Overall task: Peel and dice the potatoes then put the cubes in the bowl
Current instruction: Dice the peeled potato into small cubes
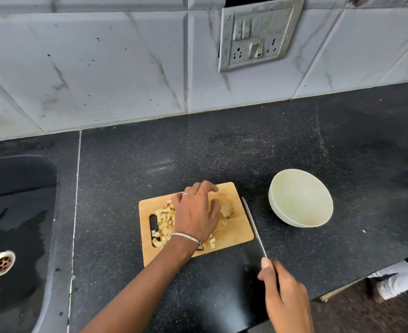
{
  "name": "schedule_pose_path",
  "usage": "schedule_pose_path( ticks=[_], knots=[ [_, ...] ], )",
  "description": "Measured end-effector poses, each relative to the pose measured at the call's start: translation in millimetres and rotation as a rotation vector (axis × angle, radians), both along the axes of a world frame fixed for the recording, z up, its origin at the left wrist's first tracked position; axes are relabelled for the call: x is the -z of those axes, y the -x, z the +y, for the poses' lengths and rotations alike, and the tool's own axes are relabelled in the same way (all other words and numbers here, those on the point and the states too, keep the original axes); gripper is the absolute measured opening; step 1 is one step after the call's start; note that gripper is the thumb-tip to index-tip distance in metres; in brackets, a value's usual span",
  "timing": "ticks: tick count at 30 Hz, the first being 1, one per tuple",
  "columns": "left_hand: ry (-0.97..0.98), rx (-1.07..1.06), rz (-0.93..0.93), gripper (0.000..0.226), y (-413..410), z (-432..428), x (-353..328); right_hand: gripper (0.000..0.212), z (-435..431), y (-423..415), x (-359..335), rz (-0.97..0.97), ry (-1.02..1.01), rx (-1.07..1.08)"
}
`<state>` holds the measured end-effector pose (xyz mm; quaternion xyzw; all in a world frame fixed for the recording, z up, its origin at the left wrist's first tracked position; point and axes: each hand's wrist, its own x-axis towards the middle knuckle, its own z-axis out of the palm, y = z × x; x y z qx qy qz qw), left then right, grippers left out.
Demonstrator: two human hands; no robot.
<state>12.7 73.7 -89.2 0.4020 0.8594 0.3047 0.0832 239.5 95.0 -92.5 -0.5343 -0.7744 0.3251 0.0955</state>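
Knife (253, 227) clamped in my right grip (284, 292) beside cutting board (234, 236); left grip (195, 212) rests over potato (227, 209), its closure I cannot tell.

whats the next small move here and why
Probably swing the thin steel knife in the right hand onto the uncut pale potato chunk and slice. The left hand holds that chunk on the wooden cutting board, the blade lies off the board's right edge, and the pale round bowl is empty.
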Motion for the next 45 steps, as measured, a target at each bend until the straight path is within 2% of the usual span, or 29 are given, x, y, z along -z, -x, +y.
schedule_pose_path(
  ticks=[5,13,19,24,29,35,42,45],
  knots=[
    [0.159,0.077,0.099,0.033,-7,11,15,0.040,3,-8,7,0.071,0.007,0.141],
    [0.119,0.054,0.132,0.030,-6,10,22,0.059,3,3,5,0.135,0.016,0.069],
    [0.096,0.007,0.053,0.028,-4,5,24,0.059,2,5,5,0.144,0.046,0.054],
    [0.131,-0.020,0.050,0.029,-1,-3,23,0.042,3,12,2,0.108,0.085,-0.052],
    [0.203,-0.029,0.060,0.033,6,-11,22,0.044,4,20,4,0.080,0.068,-0.121],
    [0.245,-0.012,0.106,0.051,7,-14,17,0.042,3,30,4,0.025,0.092,-0.183],
    [0.285,0.007,0.076,0.033,14,-7,18,0.057,2,39,14,-0.085,0.034,-0.180],
    [0.246,0.000,0.024,0.034,16,-6,21,0.058,4,40,18,-0.133,0.028,-0.211]
  ],
)
